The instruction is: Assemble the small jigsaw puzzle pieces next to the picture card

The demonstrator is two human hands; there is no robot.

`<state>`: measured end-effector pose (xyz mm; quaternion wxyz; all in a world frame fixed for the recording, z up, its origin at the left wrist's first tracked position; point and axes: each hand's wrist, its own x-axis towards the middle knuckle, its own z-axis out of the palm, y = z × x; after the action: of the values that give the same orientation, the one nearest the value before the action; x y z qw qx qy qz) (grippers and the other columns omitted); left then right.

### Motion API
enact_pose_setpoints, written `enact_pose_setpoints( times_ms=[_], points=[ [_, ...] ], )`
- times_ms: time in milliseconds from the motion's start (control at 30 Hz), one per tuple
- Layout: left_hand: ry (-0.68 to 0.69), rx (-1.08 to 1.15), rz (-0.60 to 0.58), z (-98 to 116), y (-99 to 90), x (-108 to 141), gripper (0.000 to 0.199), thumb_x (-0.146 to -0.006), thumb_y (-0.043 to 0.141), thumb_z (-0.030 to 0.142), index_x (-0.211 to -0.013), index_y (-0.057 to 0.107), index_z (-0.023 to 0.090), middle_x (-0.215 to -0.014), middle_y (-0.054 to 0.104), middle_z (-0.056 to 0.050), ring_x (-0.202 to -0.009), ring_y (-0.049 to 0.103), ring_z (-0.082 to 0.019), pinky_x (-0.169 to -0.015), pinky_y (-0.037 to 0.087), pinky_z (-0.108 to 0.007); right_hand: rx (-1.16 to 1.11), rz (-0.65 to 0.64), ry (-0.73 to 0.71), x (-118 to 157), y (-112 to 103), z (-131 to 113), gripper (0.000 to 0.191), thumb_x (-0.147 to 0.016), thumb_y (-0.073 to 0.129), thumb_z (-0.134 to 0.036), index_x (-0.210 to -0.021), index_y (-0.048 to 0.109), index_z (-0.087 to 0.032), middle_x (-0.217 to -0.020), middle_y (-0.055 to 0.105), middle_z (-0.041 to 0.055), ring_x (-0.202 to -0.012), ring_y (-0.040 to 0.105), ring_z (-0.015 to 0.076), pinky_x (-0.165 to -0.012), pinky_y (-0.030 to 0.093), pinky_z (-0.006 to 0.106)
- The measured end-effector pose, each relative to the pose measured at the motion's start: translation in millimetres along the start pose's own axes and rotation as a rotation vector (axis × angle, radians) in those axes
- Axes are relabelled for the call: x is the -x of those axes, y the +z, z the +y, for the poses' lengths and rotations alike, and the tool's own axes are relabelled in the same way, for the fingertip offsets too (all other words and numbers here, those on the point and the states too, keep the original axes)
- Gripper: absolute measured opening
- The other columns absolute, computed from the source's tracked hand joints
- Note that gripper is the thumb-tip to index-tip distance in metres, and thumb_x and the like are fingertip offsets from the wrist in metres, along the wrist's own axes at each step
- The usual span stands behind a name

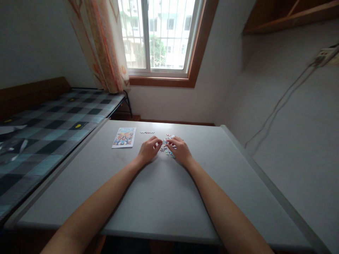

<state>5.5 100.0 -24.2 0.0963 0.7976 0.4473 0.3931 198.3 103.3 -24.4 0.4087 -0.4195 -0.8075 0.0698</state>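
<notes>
Fingertips nearly meet over the middle of the table, where small jigsaw pieces [169, 153] lie in a loose pile. My left hand [148, 151] is closed in a pinch at the pile's left side; whatever is in it is too small to make out. From the right, my right hand [181, 151] pinches at a small pale jigsaw piece [164, 142] in the gap between both hands. Its palm and fingers hide part of the pile. Beyond my left hand lies a short row of jigsaw pieces [147, 132]. A colourful picture sheet [124, 138] with a penguin lies flat to the left.
The pale grey table [159, 201] has a raised strip along its left and right edges. A bed with a checked cover [87, 106] stands at the left. Behind are a barred window [159, 42] and a patterned curtain [103, 46]. A cable [278, 102] hangs on the right wall.
</notes>
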Motion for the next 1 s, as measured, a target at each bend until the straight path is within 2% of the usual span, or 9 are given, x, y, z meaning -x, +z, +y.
enact_pose_setpoints(
  times_ms=[667,1000],
  points=[
    [0.014,-0.014,0.001,-1.6,0.7,0.2,0.019,-0.093,0.05,0.032,-0.088,0.064,0.02,-0.085,0.06,0.0,-0.059,0.054,-0.007,-0.059,0.043,-0.02,0.01,0.0,-0.012,-0.2,-1.5,-2.7,0.014,-0.091,0.057,-0.028,-0.087,0.068,-0.021,-0.082,0.064,0.0049,-0.081,0.058,0.0193,-0.078,0.046,0.032],
    [0.043,-0.027,-0.026,2.1,-0.5,0.8,0.02,-0.094,0.049,0.032,-0.088,0.063,0.02,-0.086,0.061,0.0,-0.057,0.054,-0.006,-0.058,0.042,-0.02,-0.032,0.008,0.023,-0.9,-1.2,-7.0,0.021,-0.093,0.05,-0.026,-0.075,0.06,-0.02,-0.076,0.059,0.003,-0.075,0.055,0.0169,-0.074,0.042,0.029]
  ],
)
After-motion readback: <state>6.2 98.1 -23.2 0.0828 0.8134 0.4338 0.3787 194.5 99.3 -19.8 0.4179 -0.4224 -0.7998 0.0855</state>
